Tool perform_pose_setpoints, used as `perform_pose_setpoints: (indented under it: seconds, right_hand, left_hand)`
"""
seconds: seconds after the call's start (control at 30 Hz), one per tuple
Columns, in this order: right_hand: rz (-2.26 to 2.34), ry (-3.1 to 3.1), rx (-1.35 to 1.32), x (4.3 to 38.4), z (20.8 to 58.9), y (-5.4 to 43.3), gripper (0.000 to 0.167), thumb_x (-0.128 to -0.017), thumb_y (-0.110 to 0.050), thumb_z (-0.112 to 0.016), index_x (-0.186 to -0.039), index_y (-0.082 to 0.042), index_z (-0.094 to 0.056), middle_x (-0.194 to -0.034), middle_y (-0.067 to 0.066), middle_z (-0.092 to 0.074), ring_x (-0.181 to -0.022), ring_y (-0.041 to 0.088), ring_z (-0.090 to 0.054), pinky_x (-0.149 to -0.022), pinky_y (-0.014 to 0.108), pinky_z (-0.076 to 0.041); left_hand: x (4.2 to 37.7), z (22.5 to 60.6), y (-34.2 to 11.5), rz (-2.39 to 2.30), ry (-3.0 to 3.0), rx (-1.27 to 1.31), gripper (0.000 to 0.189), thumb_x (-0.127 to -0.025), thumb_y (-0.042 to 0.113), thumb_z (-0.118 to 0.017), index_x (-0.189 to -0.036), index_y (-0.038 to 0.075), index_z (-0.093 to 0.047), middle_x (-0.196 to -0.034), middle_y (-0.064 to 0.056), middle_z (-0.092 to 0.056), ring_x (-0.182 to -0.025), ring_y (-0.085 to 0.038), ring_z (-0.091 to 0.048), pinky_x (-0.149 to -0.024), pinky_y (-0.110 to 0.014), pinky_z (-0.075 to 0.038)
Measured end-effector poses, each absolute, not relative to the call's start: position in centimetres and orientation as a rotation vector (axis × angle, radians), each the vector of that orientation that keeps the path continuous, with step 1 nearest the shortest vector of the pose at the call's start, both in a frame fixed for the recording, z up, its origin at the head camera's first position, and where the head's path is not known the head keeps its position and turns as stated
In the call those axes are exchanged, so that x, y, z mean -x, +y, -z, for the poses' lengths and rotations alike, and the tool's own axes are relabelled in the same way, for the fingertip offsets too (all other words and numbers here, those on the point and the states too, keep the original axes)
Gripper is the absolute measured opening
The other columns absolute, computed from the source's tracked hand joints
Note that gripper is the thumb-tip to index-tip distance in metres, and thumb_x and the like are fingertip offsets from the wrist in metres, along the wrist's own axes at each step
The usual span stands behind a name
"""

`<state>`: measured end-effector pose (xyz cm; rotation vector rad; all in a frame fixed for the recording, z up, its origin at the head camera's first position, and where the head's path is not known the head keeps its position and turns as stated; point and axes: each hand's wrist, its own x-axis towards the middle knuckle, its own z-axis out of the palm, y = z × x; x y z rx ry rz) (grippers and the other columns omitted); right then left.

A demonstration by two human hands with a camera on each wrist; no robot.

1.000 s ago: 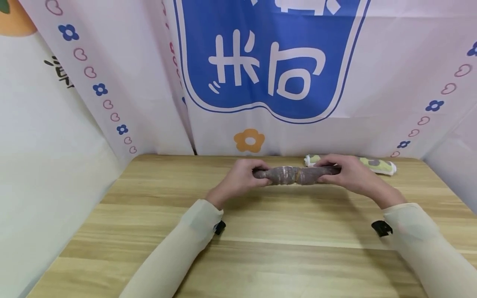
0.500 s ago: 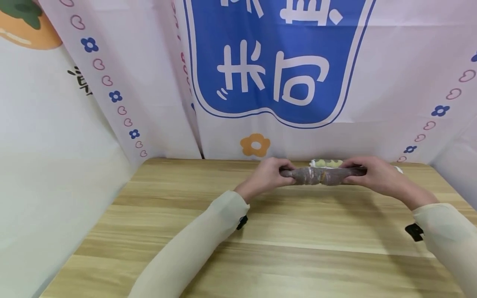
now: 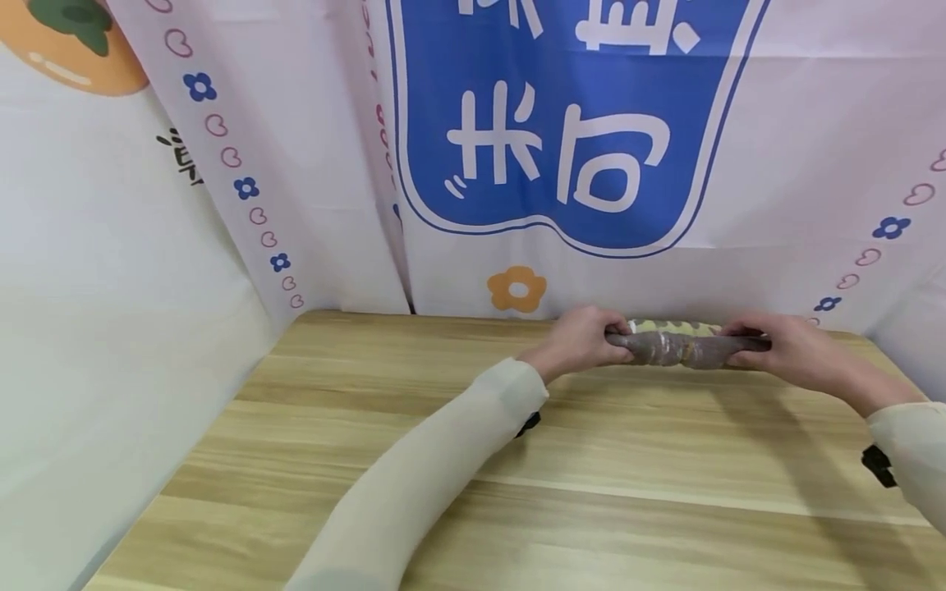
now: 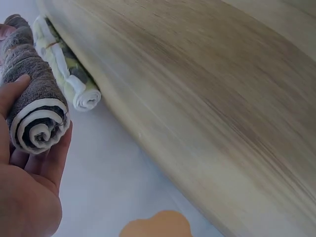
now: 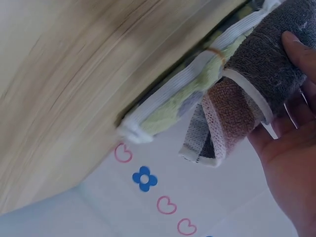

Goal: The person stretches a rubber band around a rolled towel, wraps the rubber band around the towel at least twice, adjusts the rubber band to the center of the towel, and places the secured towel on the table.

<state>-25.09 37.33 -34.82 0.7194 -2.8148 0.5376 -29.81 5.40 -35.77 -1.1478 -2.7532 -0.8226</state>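
Note:
A grey-brown rolled towel [image 3: 668,349] with a thin band round its middle is held level near the table's back edge. My left hand [image 3: 580,341] grips its left end, thumb on one side and fingers on the other. At the right end, my right hand [image 3: 805,353] holds the roll in the same way. White-edged spiral layers show at one end of the grey towel [image 4: 37,94] in the left wrist view. Behind it lies a second rolled towel [image 3: 676,327], green and yellow with dark patches, partly hidden by the grey one and my right hand.
The wood-grain table [image 3: 628,484] stretches out in front of me. A white cloth backdrop with a blue panel [image 3: 547,205] hangs right behind the table's back edge. Another white sheet [image 3: 133,369] hangs along the left side.
Both hands have carried the grey rolled towel to the right, in front of the green rolled towel, which it now overlaps more. The head view has shifted slightly left.

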Motion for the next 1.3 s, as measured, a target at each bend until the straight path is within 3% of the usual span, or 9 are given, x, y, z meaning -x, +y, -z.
perform_pose_setpoints:
  seconds: [0.23,0.53,0.83,1.3]
  right_hand:
    - [-0.453,-2.769,-0.783,25.9,34.9,38.7,0.03,-0.083,-0.004,-0.09,-0.11,-0.009,-0.077,-0.104,0.002,-0.076,-0.093,0.016,-0.068,-0.076,0.036,-0.057]
    - [-0.483,-2.923,-0.659,26.5,35.2,40.4,0.026,-0.087,-0.007,-0.088,-0.109,-0.008,-0.074,-0.103,0.002,-0.075,-0.092,0.015,-0.066,-0.078,0.038,-0.056]
    - [-0.53,-2.975,-0.61,26.8,35.6,41.3,0.025,-0.088,-0.013,-0.089,-0.109,-0.009,-0.075,-0.103,0.002,-0.076,-0.092,0.013,-0.066,-0.077,0.032,-0.054]
    - [-0.545,-2.95,-0.631,26.8,37.5,42.9,0.026,-0.084,-0.009,-0.09,-0.106,-0.006,-0.075,-0.101,0.001,-0.076,-0.088,0.004,-0.063,-0.076,0.03,-0.054]
  left_hand:
    - [30.4,36.2,7.1,0.764,-2.772,1.099,0.022,-0.094,0.025,-0.084,-0.114,0.016,-0.081,-0.105,0.009,-0.076,-0.09,-0.002,-0.063,-0.081,-0.013,-0.046]
    - [30.4,36.6,9.3,0.718,-2.81,1.103,0.028,-0.096,0.018,-0.082,-0.123,0.016,-0.079,-0.116,0.007,-0.076,-0.101,-0.002,-0.065,-0.085,-0.01,-0.045]
    - [30.5,37.6,10.2,0.685,-2.797,1.048,0.025,-0.095,0.025,-0.084,-0.119,0.019,-0.081,-0.113,0.009,-0.076,-0.101,-0.003,-0.066,-0.086,-0.011,-0.046]
    - [29.8,38.7,12.5,0.555,-2.862,0.84,0.02,-0.093,0.031,-0.086,-0.112,0.029,-0.082,-0.106,0.019,-0.074,-0.095,0.002,-0.065,-0.085,-0.016,-0.049]
